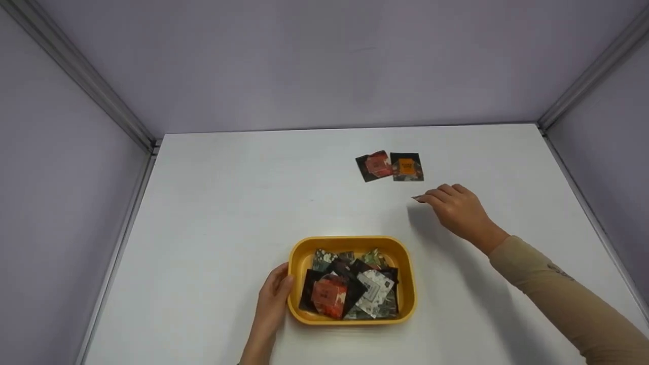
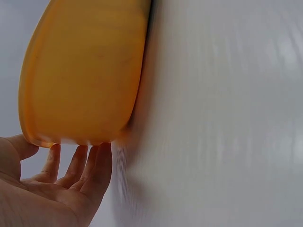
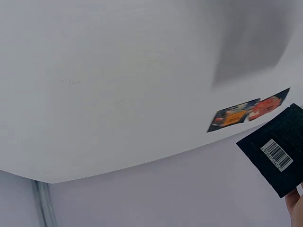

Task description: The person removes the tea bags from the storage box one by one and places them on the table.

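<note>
My left hand (image 1: 271, 296) holds the left side of a yellow plastic tray (image 1: 294, 310), thumb at the rim and fingertips against the outer wall (image 2: 80, 90). Inside lie several flat printed sachets, among them a red-labelled one (image 1: 329, 295) and a whitish one (image 1: 376, 291). Above the table, beyond the tray's right end, my right hand (image 1: 454, 210) pinches a dark sachet (image 3: 272, 153) with a white barcode facing the wrist camera. In the head view little of this sachet shows past the fingertips.
On the far part of the white table (image 1: 228, 203), a red-and-black sachet (image 1: 376, 165) lies beside a black one with an orange label (image 1: 406, 167). Pale walls (image 1: 324, 66) stand at the back and both sides, with metal profiles (image 1: 96, 81) along the corners.
</note>
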A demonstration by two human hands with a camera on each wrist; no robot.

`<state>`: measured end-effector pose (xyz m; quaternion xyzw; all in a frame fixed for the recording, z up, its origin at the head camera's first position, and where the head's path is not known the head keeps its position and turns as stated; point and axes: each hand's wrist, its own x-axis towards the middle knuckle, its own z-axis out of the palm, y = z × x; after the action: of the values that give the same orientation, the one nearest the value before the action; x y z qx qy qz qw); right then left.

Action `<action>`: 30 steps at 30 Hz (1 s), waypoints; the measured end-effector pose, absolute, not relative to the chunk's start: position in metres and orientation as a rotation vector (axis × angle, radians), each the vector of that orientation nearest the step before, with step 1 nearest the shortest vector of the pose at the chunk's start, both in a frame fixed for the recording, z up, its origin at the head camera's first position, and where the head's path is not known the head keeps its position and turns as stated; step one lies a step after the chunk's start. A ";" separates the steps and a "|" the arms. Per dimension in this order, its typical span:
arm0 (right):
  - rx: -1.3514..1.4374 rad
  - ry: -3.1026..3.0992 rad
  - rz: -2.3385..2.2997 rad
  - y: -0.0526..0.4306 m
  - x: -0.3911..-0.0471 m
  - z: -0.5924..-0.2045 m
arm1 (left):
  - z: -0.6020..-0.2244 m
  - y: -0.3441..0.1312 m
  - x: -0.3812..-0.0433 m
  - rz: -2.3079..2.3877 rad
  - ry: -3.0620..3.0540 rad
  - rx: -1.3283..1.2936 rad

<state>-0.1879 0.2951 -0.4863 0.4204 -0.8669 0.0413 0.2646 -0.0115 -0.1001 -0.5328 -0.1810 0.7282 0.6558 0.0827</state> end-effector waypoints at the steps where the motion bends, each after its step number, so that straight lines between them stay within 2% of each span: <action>1: 1.114 -2.346 0.106 0.299 -0.192 -0.488 | -0.533 -0.100 -0.012 1.959 2.174 -0.540; 14: 0.833 -2.385 0.047 0.320 -0.230 -0.498 | -0.532 -0.100 -0.012 1.912 2.186 -0.553; 30: 0.542 -2.493 0.024 0.310 -0.269 -0.512 | -0.531 -0.099 -0.013 1.925 2.174 -0.598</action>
<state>-0.2694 0.3098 -0.5118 0.2033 -0.9349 0.0091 0.2908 -0.0127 -0.0986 -0.5314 -0.2010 0.7305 0.6467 0.0881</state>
